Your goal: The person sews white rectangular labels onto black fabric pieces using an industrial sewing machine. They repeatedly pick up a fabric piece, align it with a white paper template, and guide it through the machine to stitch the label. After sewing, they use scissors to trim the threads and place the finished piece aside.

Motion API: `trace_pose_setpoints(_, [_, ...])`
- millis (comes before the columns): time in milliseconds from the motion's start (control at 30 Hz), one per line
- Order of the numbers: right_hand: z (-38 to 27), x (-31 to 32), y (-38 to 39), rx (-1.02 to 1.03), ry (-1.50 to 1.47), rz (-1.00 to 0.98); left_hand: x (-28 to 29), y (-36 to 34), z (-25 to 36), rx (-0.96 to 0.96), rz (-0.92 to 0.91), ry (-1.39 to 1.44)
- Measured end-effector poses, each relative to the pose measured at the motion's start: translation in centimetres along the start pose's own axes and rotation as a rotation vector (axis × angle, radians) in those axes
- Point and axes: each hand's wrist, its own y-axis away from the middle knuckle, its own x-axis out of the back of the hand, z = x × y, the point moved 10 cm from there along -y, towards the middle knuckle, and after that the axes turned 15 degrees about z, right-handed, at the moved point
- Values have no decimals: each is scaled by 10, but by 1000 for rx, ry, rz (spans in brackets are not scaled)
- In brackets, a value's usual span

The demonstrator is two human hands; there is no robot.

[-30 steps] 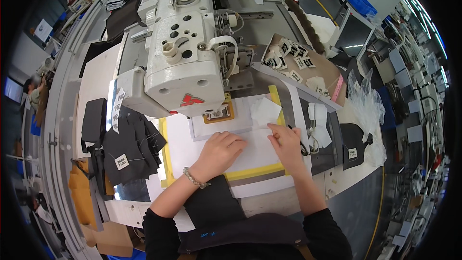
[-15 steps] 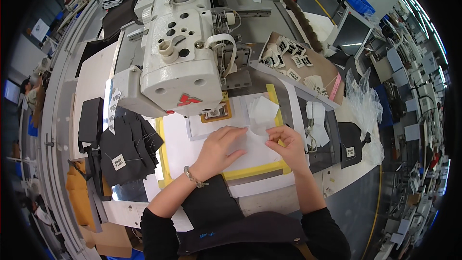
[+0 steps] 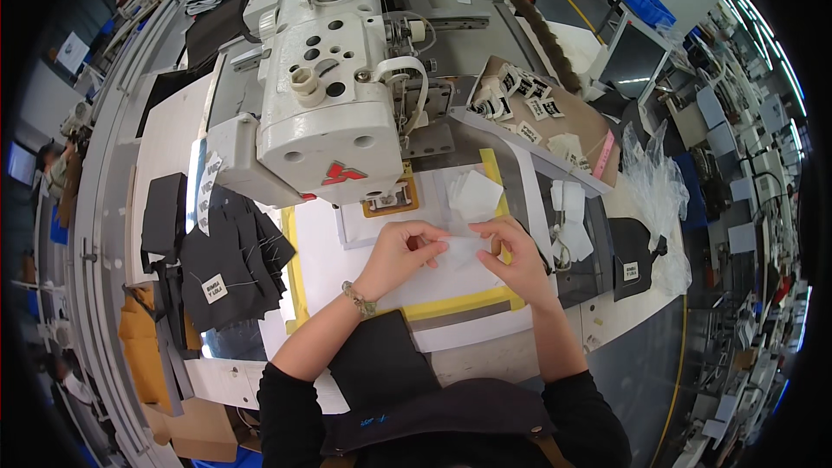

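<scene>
Between my two hands is a thin, see-through white sheet (image 3: 462, 253). My left hand (image 3: 406, 250), with a bracelet at its wrist, pinches the sheet's left edge between thumb and fingers. My right hand (image 3: 511, 253) pinches the other side, thumb and forefinger closed on it. Just beyond my fingers lies a small pile of white sheets (image 3: 475, 196) on the white work board (image 3: 334, 282), which is edged with yellow tape (image 3: 459, 305). A yellow-framed clamp (image 3: 390, 199) sits under the white sewing machine head (image 3: 325, 143), ahead of my left hand.
Dark fabric pieces (image 3: 234, 251) are stacked left of the board, one bearing a white label. A box (image 3: 555, 156) of loose labels stands at the right. Small scissors (image 3: 562, 253) lie by white scraps. Clear plastic (image 3: 654, 208) and a dark labelled piece (image 3: 631, 247) are farther right.
My left fingers have curled from spread to a pinch on the thin sheet. My right hand has shifted slightly left and away from me, and the sheet is now raised between both hands.
</scene>
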Motion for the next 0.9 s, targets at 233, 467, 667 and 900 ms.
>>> trace_pose_setpoints(233, [-6,-13,-7,198,-89,-149,-8,-2,-2,-4,-59,52])
trace_pose_setpoints(467, [21,-26,-1,-35,-280,-256,-13,0,1,-5,-78,89])
trace_pose_setpoints(667, [7,-3,-9,180,186,-114,4,3,7,-4,6,85])
trace_pose_setpoints(900, [-18,36,-9,448,484,208,60,28,50,-698,202,-405])
